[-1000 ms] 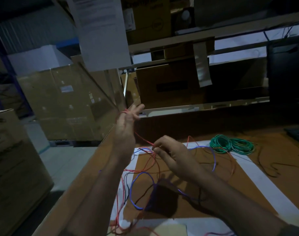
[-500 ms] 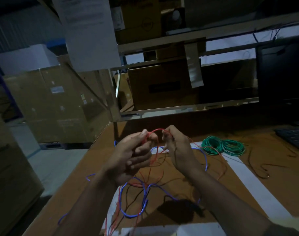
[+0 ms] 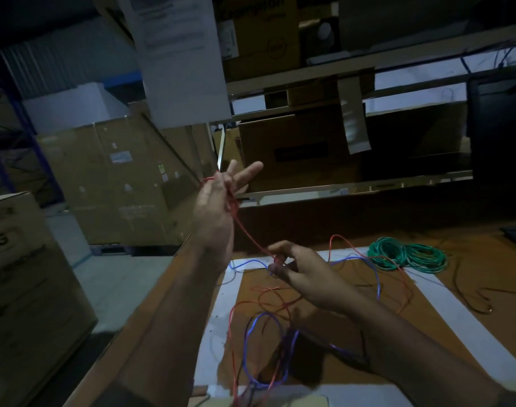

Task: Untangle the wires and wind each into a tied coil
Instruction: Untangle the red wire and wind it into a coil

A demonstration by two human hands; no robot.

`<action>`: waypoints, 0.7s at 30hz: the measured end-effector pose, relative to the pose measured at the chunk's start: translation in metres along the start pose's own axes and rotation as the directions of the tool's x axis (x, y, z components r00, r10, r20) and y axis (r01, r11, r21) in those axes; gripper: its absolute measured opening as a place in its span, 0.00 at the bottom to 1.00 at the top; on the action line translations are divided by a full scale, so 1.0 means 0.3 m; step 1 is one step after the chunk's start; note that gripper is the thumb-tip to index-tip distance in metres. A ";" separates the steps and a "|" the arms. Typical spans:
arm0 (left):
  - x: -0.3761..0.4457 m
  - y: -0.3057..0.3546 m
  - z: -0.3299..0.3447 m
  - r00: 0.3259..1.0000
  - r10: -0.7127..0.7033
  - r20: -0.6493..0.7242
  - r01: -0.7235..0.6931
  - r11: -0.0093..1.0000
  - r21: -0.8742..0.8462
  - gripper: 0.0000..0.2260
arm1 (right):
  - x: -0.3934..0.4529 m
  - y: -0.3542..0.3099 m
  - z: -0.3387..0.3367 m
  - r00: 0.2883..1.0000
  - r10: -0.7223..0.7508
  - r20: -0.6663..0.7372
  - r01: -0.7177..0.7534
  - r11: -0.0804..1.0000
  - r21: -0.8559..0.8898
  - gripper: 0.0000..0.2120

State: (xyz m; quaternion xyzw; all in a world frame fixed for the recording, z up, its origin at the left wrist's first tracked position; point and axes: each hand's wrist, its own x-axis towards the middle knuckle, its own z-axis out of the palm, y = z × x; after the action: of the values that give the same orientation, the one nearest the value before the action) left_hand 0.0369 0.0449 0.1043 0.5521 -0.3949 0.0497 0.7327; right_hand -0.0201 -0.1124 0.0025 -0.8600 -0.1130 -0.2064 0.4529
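Left hand (image 3: 218, 207), raised at centre frame, holds the red wire (image 3: 245, 230) against its palm side near the thumb, with the other fingers fanned upward. Right hand (image 3: 303, 271), lower and to the right, pinches the same wire between thumb and fingertips; the strand runs taut between the two. To wind well, each turn should probably be kept under even tension and laid beside the last, the right hand feeding slack. The red wire is thin and trails into a loose tangle with a blue wire (image 3: 259, 345) on the table (image 3: 427, 298), lower centre. Two green coils (image 3: 406, 254) lie finished at right.
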 end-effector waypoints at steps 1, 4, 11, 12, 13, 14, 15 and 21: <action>0.002 -0.022 -0.014 1.000 0.008 -0.008 -0.006 0.982 0.188 0.25 | 0.000 -0.015 -0.005 0.998 -0.057 -0.031 0.055 0.996 -0.066 0.07; -0.007 -0.099 -0.048 0.999 0.010 0.034 -0.029 0.778 0.628 0.19 | 0.017 -0.079 -0.027 0.971 -0.162 -0.178 0.138 0.980 -0.141 0.06; -0.085 -0.075 -0.015 0.954 -0.295 0.049 0.261 0.901 0.348 0.17 | 0.099 -0.105 -0.093 0.906 -0.206 -0.370 0.156 0.975 -0.161 0.05; -0.091 -0.066 -0.018 0.932 -0.352 0.086 0.329 0.923 0.201 0.16 | 0.105 -0.107 -0.089 0.903 -0.211 -0.374 0.168 0.975 -0.144 0.05; -0.099 -0.056 -0.021 0.907 -0.388 0.160 0.389 0.921 0.029 0.15 | 0.112 -0.103 -0.081 0.905 -0.205 -0.374 0.175 0.978 -0.113 0.05; -0.107 -0.044 -0.025 0.883 -0.400 0.245 0.440 0.887 -0.142 0.15 | 0.117 -0.101 -0.070 0.910 -0.188 -0.369 0.172 0.982 -0.077 0.06; -0.114 -0.034 -0.031 0.865 -0.391 0.315 0.479 0.829 -0.288 0.14 | 0.128 -0.090 -0.055 0.920 -0.160 -0.357 0.154 0.987 -0.047 0.08; -0.074 0.064 -0.070 0.935 -0.257 0.243 0.349 0.563 -0.749 0.17 | 0.155 -0.031 -0.003 0.978 0.096 -0.186 -0.053 0.974 0.221 0.15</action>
State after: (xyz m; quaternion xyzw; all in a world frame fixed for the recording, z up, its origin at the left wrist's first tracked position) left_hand 0.0229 0.0782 0.1034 0.2391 -0.3142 -0.2829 0.8741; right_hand 0.0176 -0.1075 0.0312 -0.7850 -0.0571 -0.2592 0.5597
